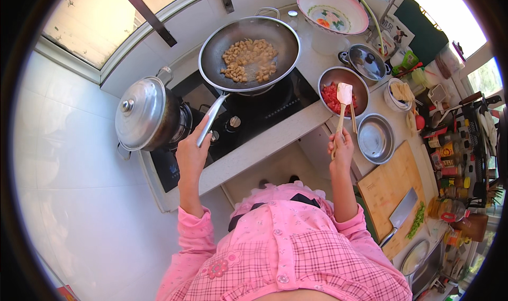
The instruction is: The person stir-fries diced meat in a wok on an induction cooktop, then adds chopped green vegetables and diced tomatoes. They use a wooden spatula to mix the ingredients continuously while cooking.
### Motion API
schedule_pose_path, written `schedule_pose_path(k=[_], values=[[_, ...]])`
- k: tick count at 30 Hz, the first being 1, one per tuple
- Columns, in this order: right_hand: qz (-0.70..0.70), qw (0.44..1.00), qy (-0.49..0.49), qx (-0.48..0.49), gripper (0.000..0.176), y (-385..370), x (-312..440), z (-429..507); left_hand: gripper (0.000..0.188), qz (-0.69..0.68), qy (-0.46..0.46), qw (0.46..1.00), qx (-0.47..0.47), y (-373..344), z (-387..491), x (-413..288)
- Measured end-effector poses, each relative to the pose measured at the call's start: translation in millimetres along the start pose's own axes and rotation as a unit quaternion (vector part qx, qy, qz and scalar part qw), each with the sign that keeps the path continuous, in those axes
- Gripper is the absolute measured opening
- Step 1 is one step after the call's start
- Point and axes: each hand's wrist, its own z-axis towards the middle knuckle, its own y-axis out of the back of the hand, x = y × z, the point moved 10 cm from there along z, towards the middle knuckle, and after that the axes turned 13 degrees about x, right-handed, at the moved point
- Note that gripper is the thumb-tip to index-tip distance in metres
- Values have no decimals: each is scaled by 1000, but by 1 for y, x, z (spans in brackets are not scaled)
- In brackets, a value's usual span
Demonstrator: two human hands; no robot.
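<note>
My left hand grips the metal handle of a wok on the black gas stove. Browned diced pieces of food lie spread over the wok's bottom, with faint steam above them. In my right hand is a spatula with a pale, stained head, raised in front of a metal bowl. That bowl holds chopped red pieces, perhaps tomato. A pair of chopsticks shows just beside the spatula; whether my hand touches them I cannot tell.
A lidded metal pot occupies the left burner. Right of the stove are a steel basin, a lidded small pot and a large enamel basin. A cleaver and chopped greens lie on the wooden cutting board.
</note>
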Motion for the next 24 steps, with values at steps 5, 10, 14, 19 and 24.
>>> schedule_pose_path(k=[5,10,14,19,24], values=[[-8,1000,8,-3,32,1,-1,2,44,-14,-17,1000,-1,1,-1,-7],[-21,1000,5,6,32,-2,-2,3,42,30,-51,998,-14,1,3,-13],[-22,1000,1,5,33,-3,-4,5,45,20,-64,998,-15,-4,6,-10],[-21,1000,5,3,34,-5,-2,6,51,81,-43,996,-3,-8,6,-13],[-23,1000,0,2,33,-4,-3,8,53,73,-43,996,-6,-7,5,-14]])
